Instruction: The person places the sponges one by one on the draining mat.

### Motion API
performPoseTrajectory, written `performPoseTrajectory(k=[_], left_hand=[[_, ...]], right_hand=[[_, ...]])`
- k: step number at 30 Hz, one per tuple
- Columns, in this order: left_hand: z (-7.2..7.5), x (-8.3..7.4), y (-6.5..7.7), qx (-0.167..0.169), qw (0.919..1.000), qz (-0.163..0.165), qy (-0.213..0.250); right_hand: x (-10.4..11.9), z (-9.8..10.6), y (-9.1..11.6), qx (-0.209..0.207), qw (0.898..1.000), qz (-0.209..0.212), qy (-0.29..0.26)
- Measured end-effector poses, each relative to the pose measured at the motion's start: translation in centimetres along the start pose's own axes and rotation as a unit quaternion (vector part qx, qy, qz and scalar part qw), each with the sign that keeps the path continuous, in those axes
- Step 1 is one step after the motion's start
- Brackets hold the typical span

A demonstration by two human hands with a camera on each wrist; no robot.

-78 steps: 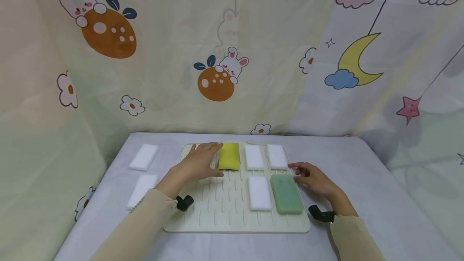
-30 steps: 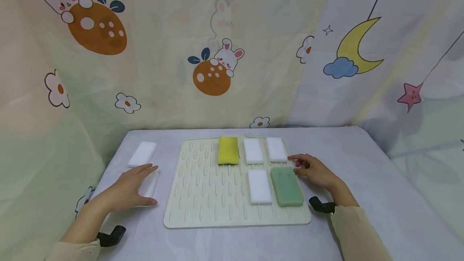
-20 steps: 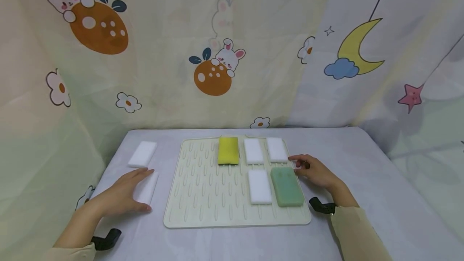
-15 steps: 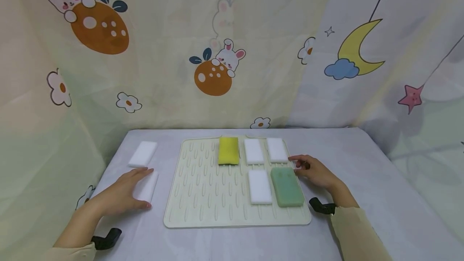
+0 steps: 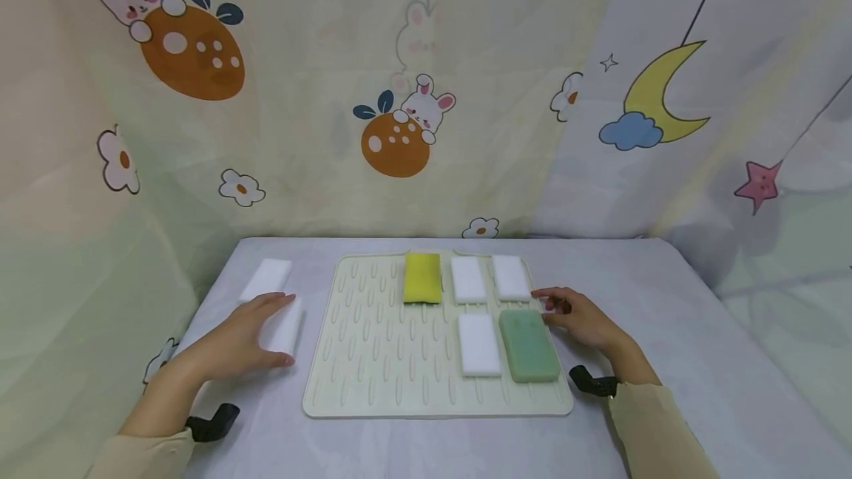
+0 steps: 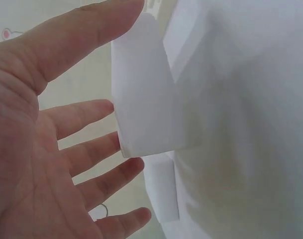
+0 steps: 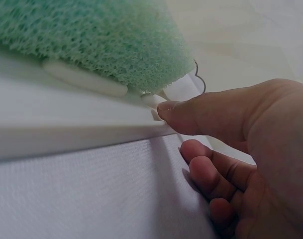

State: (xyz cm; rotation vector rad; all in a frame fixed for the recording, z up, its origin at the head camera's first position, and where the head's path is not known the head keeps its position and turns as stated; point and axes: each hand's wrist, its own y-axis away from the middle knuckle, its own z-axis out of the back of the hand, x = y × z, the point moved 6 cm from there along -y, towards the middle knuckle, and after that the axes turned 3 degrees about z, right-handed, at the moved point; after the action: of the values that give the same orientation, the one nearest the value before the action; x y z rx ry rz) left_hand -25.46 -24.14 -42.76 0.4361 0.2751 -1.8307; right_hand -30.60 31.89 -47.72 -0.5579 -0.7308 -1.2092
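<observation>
In the head view my left hand (image 5: 239,335), at the table's left, grips a white sponge (image 5: 288,327) by its ends, thumb nearer me. The left wrist view shows this sponge (image 6: 144,94) between thumb and fingers, tilted. A second white sponge (image 5: 266,279) lies just beyond the hand. My right hand (image 5: 586,324) rests at the right edge of the cream ribbed mat (image 5: 373,361), beside a green sponge (image 5: 529,346). In the right wrist view its thumb touches the mat's rim (image 7: 91,137); the other visible fingers are bent low beside it.
On the mat lie a yellow sponge (image 5: 422,278) at the back, white sponges (image 5: 469,279) to its right, and another white sponge (image 5: 479,346) in front of them. A printed curtain (image 5: 299,94) hangs behind the white-covered table (image 5: 665,316).
My left hand has gone from beside the yellow sponge to the left of the table. It now holds the near white sponge, which has shifted slightly up and right. My right hand stays put.
</observation>
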Motion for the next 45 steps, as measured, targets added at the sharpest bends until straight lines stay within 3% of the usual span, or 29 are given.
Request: performPoseTrajectory(k=[14,29,45], left_hand=[[0.1,-3.1,-2.7,0.001,0.9999,-0.006,0.008],[-1.0,-5.8,-6.6,0.028,0.9996,-0.004,0.007],[-2.0,-7.7,-9.5,0.044,0.999,-0.002,-0.005]], right_hand=[[-0.1,0.1,0.0,0.0,1.0,-0.001,-0.003],[0.1,-0.1,0.2,0.004,1.0,-0.004,-0.012],[0.0,-0.1,0.3,0.003,1.0,-0.006,-0.013]])
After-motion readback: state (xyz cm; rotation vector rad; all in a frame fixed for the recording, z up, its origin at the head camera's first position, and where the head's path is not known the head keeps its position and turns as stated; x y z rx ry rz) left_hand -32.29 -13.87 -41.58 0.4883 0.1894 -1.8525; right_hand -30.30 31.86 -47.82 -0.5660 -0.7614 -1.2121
